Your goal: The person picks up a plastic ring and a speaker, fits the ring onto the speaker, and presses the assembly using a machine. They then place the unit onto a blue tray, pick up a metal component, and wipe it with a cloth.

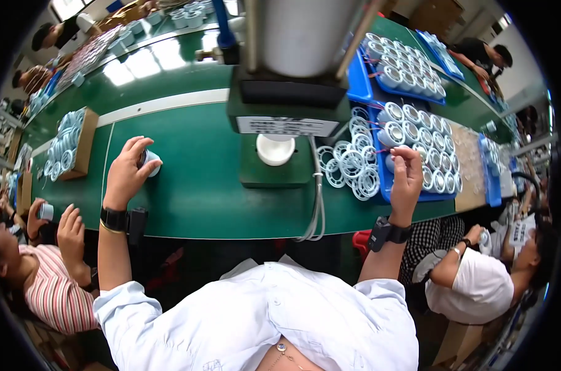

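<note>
My left hand (129,170) is wrapped round a light blue cup-shaped part (153,164) above the green table, left of the press. My right hand (406,179) is over the near left edge of a blue tray (385,185), fingertips drawn together; what they hold, if anything, I cannot make out. Rows of round, light blue cup-shaped parts (441,142) with silvery rims fill that tray, and thin red wires stick out at its left. Between my hands, a white round holder (275,150) sits on the green base (274,176) of a press (289,93).
Loose light blue rings (352,164) lie between press and tray. A grey cable (317,210) hangs over the table's front edge. A cardboard box (85,142) with more rings stands at left. Another filled tray (410,68) is behind. People sit close on both sides.
</note>
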Demonstrator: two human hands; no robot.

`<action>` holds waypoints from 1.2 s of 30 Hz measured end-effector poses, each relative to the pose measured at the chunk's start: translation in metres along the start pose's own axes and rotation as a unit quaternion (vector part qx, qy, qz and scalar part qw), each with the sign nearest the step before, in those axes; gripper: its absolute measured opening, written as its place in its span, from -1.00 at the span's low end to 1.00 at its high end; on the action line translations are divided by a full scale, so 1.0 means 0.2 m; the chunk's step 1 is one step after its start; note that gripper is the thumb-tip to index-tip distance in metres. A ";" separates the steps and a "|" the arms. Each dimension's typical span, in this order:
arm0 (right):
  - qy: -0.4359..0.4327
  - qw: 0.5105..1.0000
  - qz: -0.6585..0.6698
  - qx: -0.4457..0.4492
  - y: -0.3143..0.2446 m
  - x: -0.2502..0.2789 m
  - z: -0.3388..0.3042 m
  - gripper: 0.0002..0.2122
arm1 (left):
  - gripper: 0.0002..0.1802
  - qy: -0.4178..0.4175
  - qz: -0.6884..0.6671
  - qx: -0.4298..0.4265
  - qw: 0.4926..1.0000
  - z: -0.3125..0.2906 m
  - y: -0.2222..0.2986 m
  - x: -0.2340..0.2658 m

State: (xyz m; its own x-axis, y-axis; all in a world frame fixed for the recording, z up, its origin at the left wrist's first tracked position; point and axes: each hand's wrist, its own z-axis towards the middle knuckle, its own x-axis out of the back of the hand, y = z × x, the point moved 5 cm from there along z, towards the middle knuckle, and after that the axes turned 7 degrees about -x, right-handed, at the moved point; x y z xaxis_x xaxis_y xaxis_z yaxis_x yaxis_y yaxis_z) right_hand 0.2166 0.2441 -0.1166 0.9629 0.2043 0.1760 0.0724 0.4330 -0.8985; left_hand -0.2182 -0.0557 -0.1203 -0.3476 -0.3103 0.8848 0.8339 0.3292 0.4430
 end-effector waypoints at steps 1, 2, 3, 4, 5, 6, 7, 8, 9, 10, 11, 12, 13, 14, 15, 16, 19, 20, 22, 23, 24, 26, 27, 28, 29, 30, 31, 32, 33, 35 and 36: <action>-0.027 0.998 -0.054 -0.018 -0.01 0.03 -0.01 -0.90 | -0.46 0.011 -0.004 -0.024 1.000 0.01 0.07 -0.03; -0.057 0.992 -0.105 -0.039 -0.01 0.05 -0.02 -0.90 | -0.46 0.000 -0.011 -0.039 0.999 0.02 0.14 -0.07; -0.090 0.982 -0.154 -0.059 -0.01 0.06 -0.04 -0.89 | -0.43 -0.004 -0.032 -0.047 0.998 0.01 0.19 -0.11; -0.082 0.982 -0.159 -0.065 -0.02 0.09 -0.06 -0.89 | -0.40 -0.007 -0.049 -0.052 0.997 0.01 0.26 -0.13; -0.102 0.969 -0.224 -0.025 -0.03 0.09 -0.08 -0.86 | -0.37 -0.009 -0.066 -0.056 0.996 -0.01 0.32 -0.15; -0.125 0.950 -0.286 0.018 -0.04 0.08 -0.10 -0.83 | -0.37 -0.013 -0.068 -0.059 0.996 -0.03 0.36 -0.17; -0.148 0.925 -0.344 0.061 -0.05 0.06 -0.11 -0.79 | -0.35 -0.024 -0.127 -0.033 0.991 -0.05 0.39 -0.18; -0.149 0.925 -0.345 0.058 -0.06 0.05 -0.12 -0.79 | -0.33 -0.035 -0.183 -0.004 0.982 -0.08 0.41 -0.19; -0.160 0.919 -0.355 0.064 -0.06 0.02 -0.12 -0.75 | -0.31 -0.045 -0.238 0.025 0.970 -0.09 0.43 -0.21; -0.172 0.913 -0.363 0.069 -0.06 0.00 -0.12 -0.70 | -0.31 -0.046 -0.238 0.026 0.970 -0.09 0.45 -0.22; -0.184 0.907 -0.370 0.075 -0.07 -0.04 -0.12 -0.65 | -0.30 -0.036 -0.155 -0.027 0.987 -0.09 0.50 -0.23; -0.186 0.908 -0.368 0.073 -0.07 -0.08 -0.12 -0.65 | -0.29 -0.027 -0.070 -0.080 0.994 -0.10 0.54 -0.23; -0.184 0.904 -0.379 0.078 -0.08 -0.12 -0.11 -0.62 | -0.28 -0.017 0.015 -0.131 0.991 -0.11 0.60 -0.24; -0.182 0.899 -0.390 0.083 -0.09 -0.16 -0.10 -0.59 | -0.28 -0.018 0.017 -0.128 0.991 -0.11 0.63 -0.25; -0.180 0.894 -0.401 0.087 -0.09 -0.19 -0.10 -0.55 | -0.28 0.024 0.058 -0.156 0.986 -0.12 0.68 -0.24; -0.184 0.894 -0.398 0.088 -0.08 -0.20 -0.09 -0.55 | -0.28 0.068 0.099 -0.181 0.976 -0.13 0.73 -0.23; -0.199 0.881 -0.419 0.098 -0.04 -0.24 -0.08 -0.50 | -0.29 0.076 0.052 -0.191 0.977 -0.16 0.74 -0.28; -0.207 0.882 -0.413 0.100 -0.04 -0.24 -0.07 -0.50 | -0.29 0.042 -0.044 -0.181 0.982 -0.16 0.73 -0.33; -0.164 0.914 -0.353 0.116 -0.10 -0.23 -0.06 -0.49 | -0.30 0.020 -0.111 -0.145 0.983 -0.19 0.72 -0.43; -0.144 0.928 -0.322 0.122 -0.14 -0.23 -0.05 -0.49 | -0.31 0.000 -0.184 -0.118 0.976 -0.19 0.73 -0.47; -0.152 0.928 -0.319 0.122 -0.19 -0.25 -0.07 -0.49 | -0.31 0.001 -0.183 -0.109 0.977 -0.18 0.76 -0.49; -0.258 0.949 -0.165 0.078 -0.29 -0.36 -0.15 -0.47 | -0.33 -0.032 -0.199 -0.158 0.967 -0.15 0.84 -0.54; -0.264 0.947 -0.163 0.076 -0.33 -0.41 -0.20 -0.47 | -0.33 -0.032 -0.200 -0.152 0.967 -0.14 0.86 -0.56; -0.337 0.922 -0.163 0.094 -0.37 -0.49 -0.28 -0.46 | -0.33 -0.023 -0.199 -0.164 0.966 -0.13 0.89 -0.58; -0.405 0.892 -0.164 0.113 -0.40 -0.56 -0.34 -0.45 | -0.34 -0.013 -0.199 -0.180 0.963 -0.11 0.91 -0.60; -0.407 0.891 -0.165 0.113 -0.40 -0.59 -0.36 -0.45 | -0.34 -0.003 -0.199 -0.195 0.960 -0.11 0.91 -0.61; -0.408 0.886 -0.182 0.124 -0.38 -0.62 -0.38 -0.44 | -0.34 -0.002 -0.200 -0.193 0.961 -0.11 0.91 -0.62; -0.407 0.881 -0.199 0.135 -0.37 -0.64 -0.41 -0.43 | -0.31 -0.008 -0.197 -0.190 0.962 -0.12 0.91 -0.63; -0.407 0.876 -0.215 0.146 -0.36 -0.66 -0.42 -0.43 | -0.28 -0.014 -0.195 -0.186 0.963 -0.12 0.90 -0.64; -0.399 0.876 -0.224 0.150 -0.35 -0.66 -0.43 -0.42 | -0.26 -0.020 -0.193 -0.182 0.964 -0.13 0.90 -0.65; -0.389 0.878 -0.233 0.155 -0.35 -0.66 -0.43 -0.42 | -0.25 -0.013 -0.198 -0.181 0.963 -0.13 0.90 -0.64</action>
State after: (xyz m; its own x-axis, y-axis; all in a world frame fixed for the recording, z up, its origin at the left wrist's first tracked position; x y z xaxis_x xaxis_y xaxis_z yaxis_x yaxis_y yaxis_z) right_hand 0.1077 0.1112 -0.1114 0.3699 0.4261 0.8256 0.2211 0.8227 -0.5237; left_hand -0.0118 0.0201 -0.1584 -0.6763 -0.3233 0.6619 0.7266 -0.1451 0.6716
